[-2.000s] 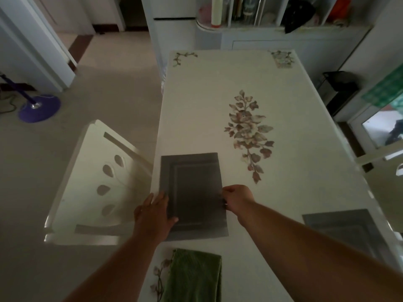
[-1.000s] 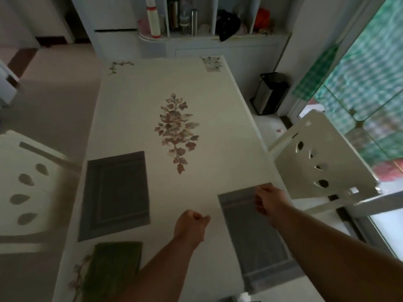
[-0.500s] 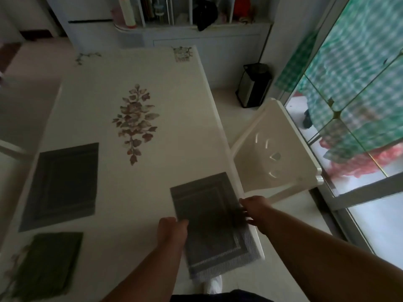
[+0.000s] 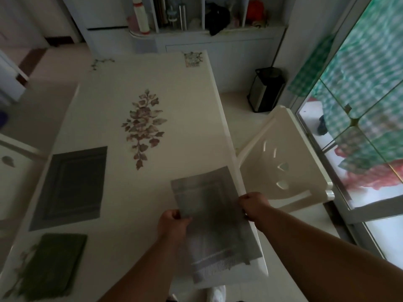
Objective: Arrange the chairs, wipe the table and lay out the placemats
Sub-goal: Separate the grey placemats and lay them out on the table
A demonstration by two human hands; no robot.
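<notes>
A grey woven placemat (image 4: 212,216) lies at the right edge of the white floral table (image 4: 139,83), in front of a white chair (image 4: 281,168). My left hand (image 4: 173,221) pinches its left edge and my right hand (image 4: 253,204) grips its right edge. The mat looks slightly lifted and blurred. A second grey placemat (image 4: 72,186) lies flat on the table's left side, beside another white chair (image 4: 11,168). A folded green cloth (image 4: 52,267) rests at the near left corner.
A black bin (image 4: 265,92) stands on the floor past the right chair. White shelves (image 4: 196,16) with bottles line the far wall. A glass door with a green checked curtain (image 4: 359,88) is close on the right.
My view swung from the left placemat to the right one. Both hands left the left mat, and now each grips an edge of the right mat beside the right chair.
</notes>
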